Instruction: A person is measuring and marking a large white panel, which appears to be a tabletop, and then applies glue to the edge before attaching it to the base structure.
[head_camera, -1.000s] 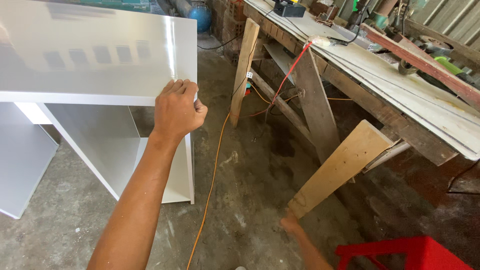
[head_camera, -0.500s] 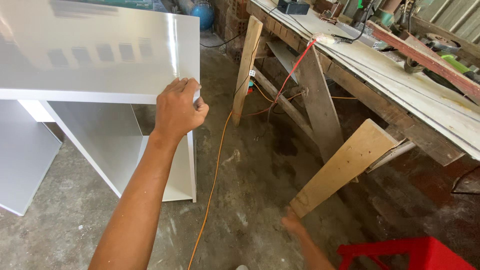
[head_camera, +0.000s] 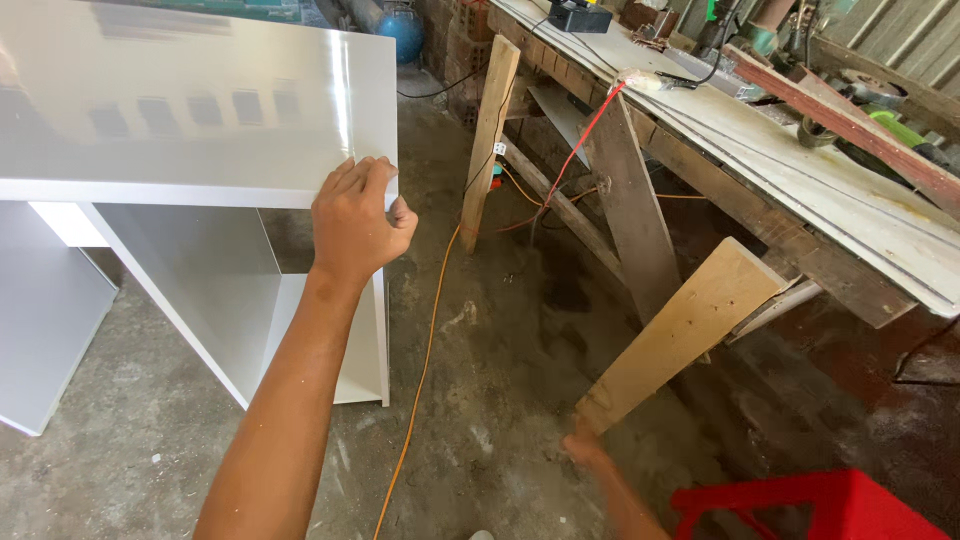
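Half the right hand (head_camera: 585, 452) hides behind plank (head_camera: 685, 330).

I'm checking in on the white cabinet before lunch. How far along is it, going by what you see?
The white cabinet stands on the floor with its top panel, sides and a lower shelf joined, so the carcass looks assembled. In hand: the left hand grips the top's front corner, while the right hand touches the foot of a leaning wooden plank. Left: no doors or back are visible, and tools lie on the workbench.

Left hand (head_camera: 358, 222) grips white cabinet (head_camera: 190, 120) corner.
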